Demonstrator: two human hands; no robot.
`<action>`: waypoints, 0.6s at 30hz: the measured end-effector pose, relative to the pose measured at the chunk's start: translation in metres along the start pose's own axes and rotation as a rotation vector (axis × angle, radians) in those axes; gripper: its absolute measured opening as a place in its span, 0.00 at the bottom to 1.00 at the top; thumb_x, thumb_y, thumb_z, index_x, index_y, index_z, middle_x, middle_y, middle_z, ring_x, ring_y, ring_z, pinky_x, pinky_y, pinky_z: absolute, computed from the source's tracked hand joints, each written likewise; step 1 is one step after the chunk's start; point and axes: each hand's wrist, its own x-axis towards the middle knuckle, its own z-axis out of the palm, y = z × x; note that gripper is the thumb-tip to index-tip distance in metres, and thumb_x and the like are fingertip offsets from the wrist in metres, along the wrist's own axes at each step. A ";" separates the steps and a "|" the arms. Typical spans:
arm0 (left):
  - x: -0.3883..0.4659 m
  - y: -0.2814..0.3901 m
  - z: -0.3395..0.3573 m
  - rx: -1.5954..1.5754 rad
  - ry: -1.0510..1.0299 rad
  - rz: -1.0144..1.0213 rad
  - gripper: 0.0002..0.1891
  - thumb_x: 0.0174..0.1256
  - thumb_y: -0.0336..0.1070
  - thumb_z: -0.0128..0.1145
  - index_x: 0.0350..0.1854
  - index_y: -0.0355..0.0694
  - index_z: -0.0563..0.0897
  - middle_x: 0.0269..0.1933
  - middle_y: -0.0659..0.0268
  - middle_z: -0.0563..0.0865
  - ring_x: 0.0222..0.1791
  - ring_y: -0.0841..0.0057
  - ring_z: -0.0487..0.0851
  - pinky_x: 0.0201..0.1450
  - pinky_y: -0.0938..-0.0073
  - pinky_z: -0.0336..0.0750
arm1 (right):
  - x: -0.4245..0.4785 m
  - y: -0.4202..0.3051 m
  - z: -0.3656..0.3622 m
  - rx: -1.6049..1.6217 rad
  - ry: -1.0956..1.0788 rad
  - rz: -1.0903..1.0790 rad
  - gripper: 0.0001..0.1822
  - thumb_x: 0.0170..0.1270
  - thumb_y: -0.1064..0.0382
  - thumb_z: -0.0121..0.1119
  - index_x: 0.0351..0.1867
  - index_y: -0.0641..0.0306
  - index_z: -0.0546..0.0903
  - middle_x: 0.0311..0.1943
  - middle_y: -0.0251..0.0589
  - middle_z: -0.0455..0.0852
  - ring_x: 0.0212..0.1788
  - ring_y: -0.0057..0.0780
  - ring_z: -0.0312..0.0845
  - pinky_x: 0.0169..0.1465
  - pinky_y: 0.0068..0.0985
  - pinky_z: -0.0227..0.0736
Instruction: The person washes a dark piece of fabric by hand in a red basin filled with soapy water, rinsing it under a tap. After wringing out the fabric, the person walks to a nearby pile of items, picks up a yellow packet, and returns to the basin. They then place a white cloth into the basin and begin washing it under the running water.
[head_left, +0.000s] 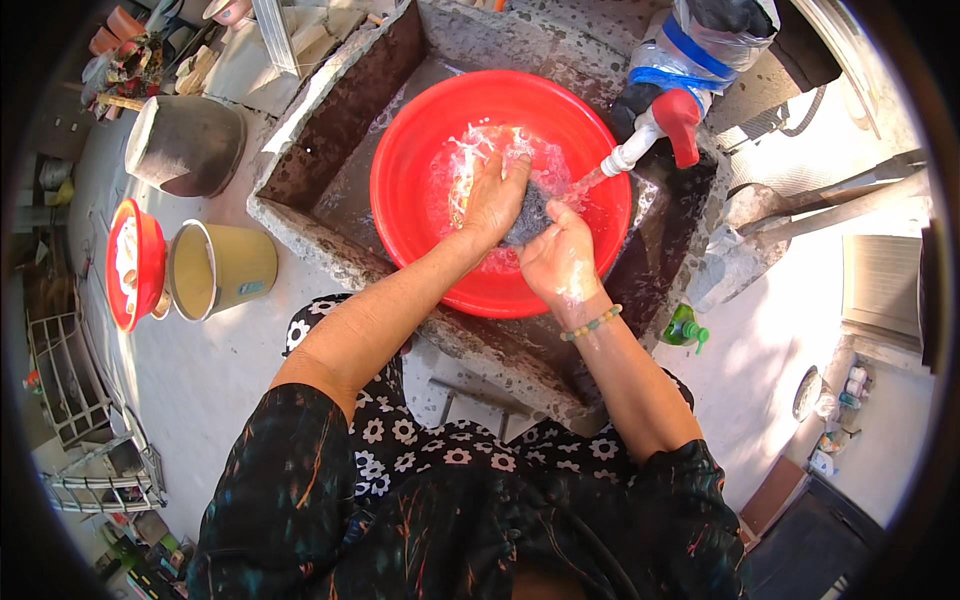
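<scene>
A red plastic basin stands in a rough concrete sink. Water pours into it from a white tap with a red handle. Over the basin's middle, a dark grey cloth or scrubbing pad lies between my hands. My left hand rests against its left side, fingers pointing away from me; its grip is partly hidden. My right hand, wet and palm up, holds the pad's right edge between thumb and fingers. Splashing water partly hides a patterned area at the basin's bottom.
Left of the sink stand a yellowish bucket, a smaller red basin with pale items and a dark round pot. At the right are a green pump bottle and long-handled tools. Plastic wraps the pipe behind the tap.
</scene>
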 end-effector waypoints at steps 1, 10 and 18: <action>-0.005 -0.002 0.006 -0.159 -0.096 -0.051 0.31 0.66 0.51 0.45 0.65 0.32 0.64 0.66 0.42 0.63 0.64 0.51 0.66 0.66 0.68 0.59 | 0.000 -0.006 0.000 0.014 -0.045 0.000 0.19 0.71 0.55 0.36 0.49 0.63 0.74 0.48 0.40 0.81 0.53 0.33 0.75 0.61 0.34 0.65; -0.058 0.033 0.025 0.529 0.045 0.811 0.29 0.63 0.48 0.49 0.62 0.35 0.69 0.62 0.44 0.69 0.63 0.48 0.66 0.65 0.60 0.61 | -0.008 -0.013 -0.012 -0.060 -0.096 -0.172 0.19 0.72 0.53 0.35 0.53 0.61 0.70 0.48 0.39 0.77 0.51 0.33 0.74 0.57 0.35 0.69; -0.031 0.003 0.019 0.048 -0.100 0.260 0.25 0.67 0.43 0.44 0.62 0.33 0.69 0.63 0.44 0.68 0.64 0.52 0.66 0.67 0.67 0.58 | 0.008 -0.014 -0.011 0.033 -0.039 -0.038 0.21 0.71 0.49 0.38 0.51 0.62 0.72 0.49 0.41 0.78 0.54 0.35 0.73 0.60 0.33 0.64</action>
